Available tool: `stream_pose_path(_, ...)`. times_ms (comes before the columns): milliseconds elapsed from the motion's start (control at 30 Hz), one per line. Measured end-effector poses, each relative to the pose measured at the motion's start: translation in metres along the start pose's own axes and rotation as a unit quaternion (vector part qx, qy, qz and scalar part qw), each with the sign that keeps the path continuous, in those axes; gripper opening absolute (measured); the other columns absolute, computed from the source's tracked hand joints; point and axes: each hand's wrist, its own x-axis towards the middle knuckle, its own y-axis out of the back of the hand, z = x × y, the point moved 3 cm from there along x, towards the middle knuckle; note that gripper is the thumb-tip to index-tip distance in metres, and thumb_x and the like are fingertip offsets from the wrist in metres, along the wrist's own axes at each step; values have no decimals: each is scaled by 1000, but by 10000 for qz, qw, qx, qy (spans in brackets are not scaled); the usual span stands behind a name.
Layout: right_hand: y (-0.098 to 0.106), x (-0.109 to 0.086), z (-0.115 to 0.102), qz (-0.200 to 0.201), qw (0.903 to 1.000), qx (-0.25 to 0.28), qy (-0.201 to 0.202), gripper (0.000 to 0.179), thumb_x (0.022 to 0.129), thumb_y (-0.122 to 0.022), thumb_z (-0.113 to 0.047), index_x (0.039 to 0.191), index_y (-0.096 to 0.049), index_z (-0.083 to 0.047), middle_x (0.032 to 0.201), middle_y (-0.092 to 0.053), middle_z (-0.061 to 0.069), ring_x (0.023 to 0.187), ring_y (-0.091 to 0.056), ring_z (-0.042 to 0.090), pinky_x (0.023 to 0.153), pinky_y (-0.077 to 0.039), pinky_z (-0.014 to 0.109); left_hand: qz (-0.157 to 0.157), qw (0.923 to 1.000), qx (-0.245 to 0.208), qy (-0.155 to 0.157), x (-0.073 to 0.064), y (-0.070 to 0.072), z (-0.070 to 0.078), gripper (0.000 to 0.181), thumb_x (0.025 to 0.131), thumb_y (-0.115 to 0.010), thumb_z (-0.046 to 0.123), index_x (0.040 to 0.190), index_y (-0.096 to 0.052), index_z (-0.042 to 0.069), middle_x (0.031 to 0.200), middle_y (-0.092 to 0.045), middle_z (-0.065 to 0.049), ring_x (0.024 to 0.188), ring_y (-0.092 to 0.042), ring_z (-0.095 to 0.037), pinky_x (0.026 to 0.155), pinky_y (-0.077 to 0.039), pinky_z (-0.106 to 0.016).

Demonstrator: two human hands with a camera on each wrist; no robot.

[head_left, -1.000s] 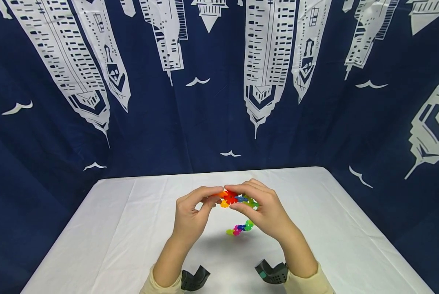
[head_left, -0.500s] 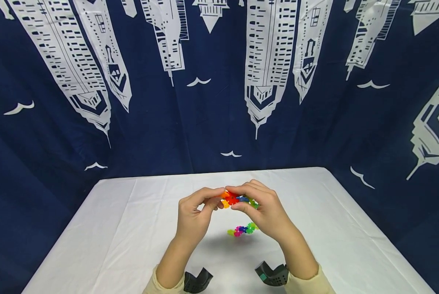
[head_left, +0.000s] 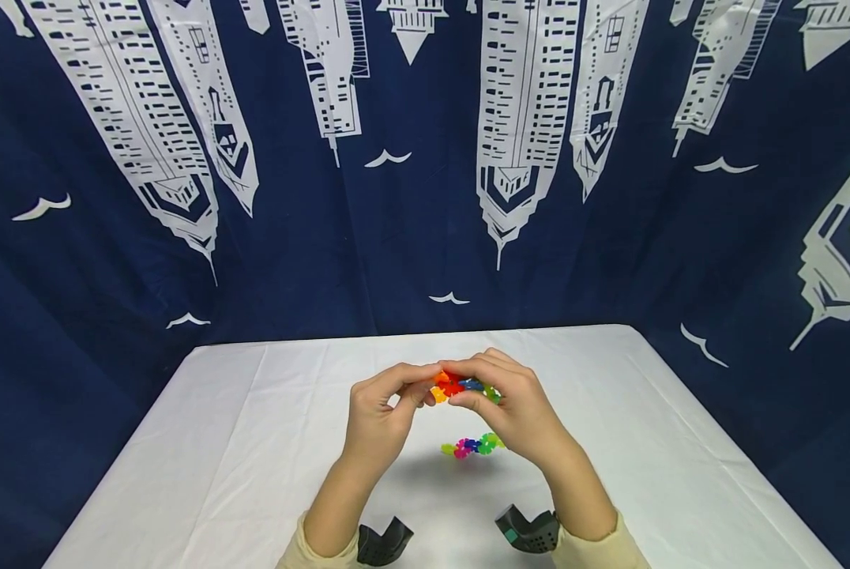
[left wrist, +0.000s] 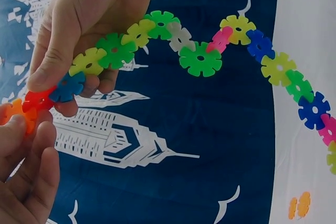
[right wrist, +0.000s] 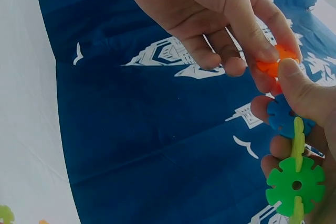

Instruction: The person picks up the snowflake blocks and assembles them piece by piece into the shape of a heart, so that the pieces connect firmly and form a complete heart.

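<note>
My left hand (head_left: 382, 407) pinches an orange snowflake disc (left wrist: 18, 114) between thumb and fingers. Right beside it, my right hand (head_left: 513, 403) pinches a red snowflake disc (head_left: 452, 385), which overlaps the orange one. From the red disc a chain of notched, interlocked discs runs on: a blue disc (right wrist: 286, 114), a green disc (right wrist: 295, 184), then yellow, pink and more. In the head view the right hand hides part of the chain, and its far portion (head_left: 472, 446) shows low over the table. A lime disc (head_left: 449, 449) forms its end.
Yellow-orange discs (left wrist: 299, 205) lie on the white-covered table (head_left: 254, 458). Behind the table hangs a navy curtain (head_left: 290, 261) with white building prints. A dark camera mount sits at each wrist, beside the cream sleeves (head_left: 599, 545).
The left hand has shifted slightly right, and the orange disc sits closer to the red one. The chain's hanging end has swayed a little. Both hands keep their pinch.
</note>
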Motion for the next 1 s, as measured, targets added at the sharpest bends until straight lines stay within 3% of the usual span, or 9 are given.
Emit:
stream_pose_path(167,2,-1,2,-33,10000,-62,-32,40,79,-81,-6,117,-72,-10,100,-76,-1,87,-62,11,74,-55,21,-13,9998,175,72,0,-1,-2,18,87,-71,-3,104,-76,4,89,-77,-10,64,-68,-14,65,-59,-22)
stream_pose_path(367,2,-3,6,-107,9998,-16,-190,39,83,-78,-6,121,-70,-10,105,-75,0,90,-65,11,78,-58,24,-49,9994,339,-72,0,-3,-5,20,92,-68,1,110,-74,6,97,-77,-10,68,-69,-14,67,-59,-21)
stream_pose_path(600,0,-4,9,-195,9995,123,-232,36,88,-74,-7,123,-68,-10,112,-73,1,88,-66,10,78,-58,22,-73,9978,655,-87,-2,-3,-6,28,94,-64,0,119,-72,9,96,-75,-6,73,-67,-13,70,-59,-23)
stream_pose_path(733,0,-3,11,-166,9996,40,-241,35,88,-74,-7,123,-69,-10,115,-73,2,89,-66,11,78,-58,22,-16,9970,770,86,-2,-1,-10,31,95,-63,0,123,-69,10,97,-73,-6,74,-68,-13,67,-59,-26)
stream_pose_path(1000,6,-2,13,76,9988,84,-474,48,87,-74,-1,132,-61,-10,114,-73,8,79,-68,9,73,-59,23,56,9966,579,591,-4,-1,-29,26,97,-61,3,120,-69,10,101,-74,-7,72,-69,-16,64,-58,-24)
